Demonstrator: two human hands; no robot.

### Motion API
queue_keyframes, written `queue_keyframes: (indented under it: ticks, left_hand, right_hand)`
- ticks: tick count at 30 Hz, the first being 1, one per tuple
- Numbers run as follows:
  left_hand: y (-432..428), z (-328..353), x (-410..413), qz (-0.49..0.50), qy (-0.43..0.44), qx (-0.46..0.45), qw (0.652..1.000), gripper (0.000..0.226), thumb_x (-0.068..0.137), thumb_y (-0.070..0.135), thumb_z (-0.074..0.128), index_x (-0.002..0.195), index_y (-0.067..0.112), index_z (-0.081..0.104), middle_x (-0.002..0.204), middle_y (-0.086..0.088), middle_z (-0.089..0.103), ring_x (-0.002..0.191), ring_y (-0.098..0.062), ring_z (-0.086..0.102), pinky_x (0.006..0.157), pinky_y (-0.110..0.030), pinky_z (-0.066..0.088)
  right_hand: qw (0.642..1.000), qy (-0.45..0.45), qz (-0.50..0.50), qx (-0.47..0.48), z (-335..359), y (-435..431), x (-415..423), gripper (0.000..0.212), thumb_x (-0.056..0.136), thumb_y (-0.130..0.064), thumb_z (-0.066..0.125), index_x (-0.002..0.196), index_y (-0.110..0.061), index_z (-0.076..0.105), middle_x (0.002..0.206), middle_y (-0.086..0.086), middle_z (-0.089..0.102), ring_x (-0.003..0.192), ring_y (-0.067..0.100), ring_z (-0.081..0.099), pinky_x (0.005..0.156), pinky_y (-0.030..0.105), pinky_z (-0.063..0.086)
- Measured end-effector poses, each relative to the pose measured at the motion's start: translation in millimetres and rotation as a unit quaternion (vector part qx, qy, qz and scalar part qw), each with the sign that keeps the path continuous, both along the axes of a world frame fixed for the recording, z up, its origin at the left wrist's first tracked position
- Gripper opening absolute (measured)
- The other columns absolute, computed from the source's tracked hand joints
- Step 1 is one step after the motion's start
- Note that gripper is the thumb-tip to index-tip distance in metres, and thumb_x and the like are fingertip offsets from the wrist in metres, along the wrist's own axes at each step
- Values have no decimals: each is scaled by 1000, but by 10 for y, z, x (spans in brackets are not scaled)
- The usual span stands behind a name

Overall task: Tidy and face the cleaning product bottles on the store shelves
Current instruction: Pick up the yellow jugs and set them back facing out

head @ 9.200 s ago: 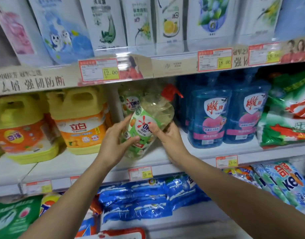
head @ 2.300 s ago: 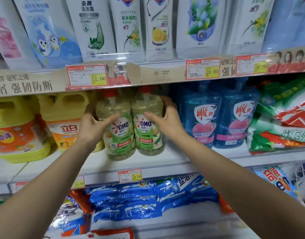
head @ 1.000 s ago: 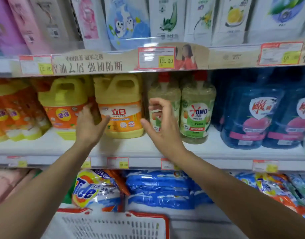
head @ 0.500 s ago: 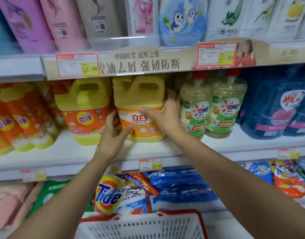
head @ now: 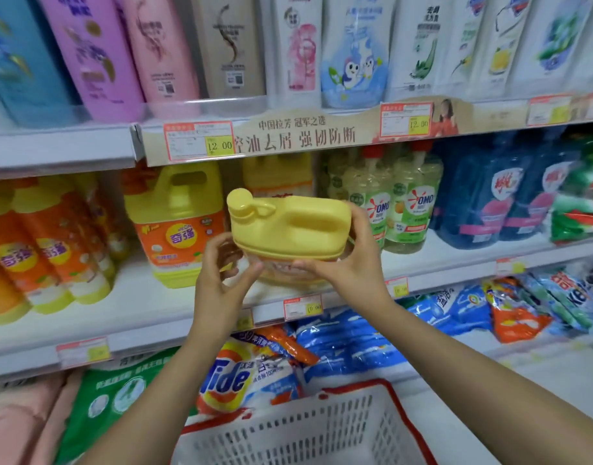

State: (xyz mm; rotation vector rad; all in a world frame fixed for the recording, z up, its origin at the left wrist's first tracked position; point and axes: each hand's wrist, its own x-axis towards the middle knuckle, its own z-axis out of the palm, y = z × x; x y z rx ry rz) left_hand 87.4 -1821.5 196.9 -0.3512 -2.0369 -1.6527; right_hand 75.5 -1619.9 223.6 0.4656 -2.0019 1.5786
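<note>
yellow jug [head: 288,226] tipped forward, left hand [head: 221,283], right hand [head: 350,266] holding it

**Top shelf** [head: 53,147]: a row of shampoo bottles [head: 93,55] in blue, purple, pink and beige, followed by white refill pouches [head: 426,52], one of them a penguin pouch [head: 353,62]. The front edge carries a paper banner [head: 298,135] with Chinese characters and red-bordered price tags [head: 199,142] reading 12.00.

**Bottom shelf** [head: 540,367]: soft bags of washing powder, among them a green bag [head: 120,397], a Tide bag [head: 241,377] and blue bags [head: 348,344].

**Foreground:** a white slotted basket [head: 288,437] with a red rim.
</note>
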Motion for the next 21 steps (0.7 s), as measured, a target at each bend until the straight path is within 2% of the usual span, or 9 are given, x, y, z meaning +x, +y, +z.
queue_keyframes:
  ticks: [3, 5, 7, 9, 11, 13, 15, 18, 21]
  left_hand:
    - [71, 107, 10, -34, 17, 1, 999, 61, 74, 44, 73, 125, 47, 40, 129, 12, 55, 121, -9, 55, 97, -28, 50]
    - [137, 179, 24, -64, -9, 4, 998, 71, 71, 49, 74, 132, 43, 38, 133, 12, 53, 121, -2, 54, 91, -17, 50]
    - [217, 220, 97, -83, -70, 14, 994, 78, 64, 61, 75, 131, 34, 46, 125, 12, 60, 111, 0, 60, 80, -14, 53]
    - [320, 203, 239, -79, -115, 25, 990, 64, 66, 64, 76, 117, 29, 57, 111, 9, 68, 98, -4, 67, 70, -13, 54]
    - [453, 141, 433, -60, -154, 51, 985, 49, 68, 54, 70, 109, 29, 59, 105, 8, 69, 92, -8, 69, 67, -17, 54]
    - [596, 55, 614, -47, -194, 74, 977, 47, 67, 52, 67, 106, 26, 62, 102, 4, 72, 90, -14, 71, 72, -29, 57]
    - [740, -42, 777, -28, -232, 86, 968, 48, 67, 51, 68, 104, 20, 66, 95, 0, 75, 83, -19, 73, 70, -35, 59]
    - [926, -154, 960, 0, -263, 75, 962, 48, 66, 52, 70, 97, 16, 68, 84, -1, 76, 75, -20, 74, 67, -37, 60]
    - [1071, -291, 1063, -3, -316, 47, 948, 60, 62, 64, 70, 102, 20, 68, 87, 0, 77, 76, -20, 75, 75, -45, 60]
  right_hand:
    - [999, -8, -22, -33, 151, 62, 123, 90, 54, -31, 95, 127, -27, 44, 120, -19, 54, 116, 5, 54, 96, 33, 52]
    - [997, -26, -19, -65, 237, 142, 199, 92, 52, -34, 95, 128, -20, 46, 120, -11, 57, 112, 4, 58, 93, 31, 54]
    - [995, -58, -2, -85, 297, 235, 287, 91, 53, -34, 96, 129, -19, 47, 121, -4, 61, 111, 8, 61, 92, 36, 56]
    - [991, -98, 17, -91, 294, 320, 379, 86, 57, -36, 94, 128, -21, 48, 119, -2, 65, 109, 12, 66, 88, 40, 59]
    - [983, -146, 41, -106, 228, 423, 499, 80, 62, -38, 87, 130, -24, 47, 117, -3, 68, 103, 12, 69, 82, 35, 61]
    - [968, -204, 79, -123, 80, 584, 617, 75, 69, -41, 81, 134, -25, 46, 119, 0, 68, 102, 15, 70, 75, 29, 60]
    - [947, -269, 121, -131, -145, 763, 750, 69, 78, -40, 79, 137, -27, 44, 123, 2, 67, 106, 18, 69, 75, 26, 59]
    - [911, -350, 157, -154, -518, 884, 970, 68, 78, -36, 77, 136, -36, 41, 119, -2, 70, 102, 19, 72, 73, 31, 60]
    - [900, -368, 138, -191, -788, 916, 1131, 69, 73, -42, 78, 134, -25, 49, 116, 3, 73, 99, 25, 73, 75, 37, 61]
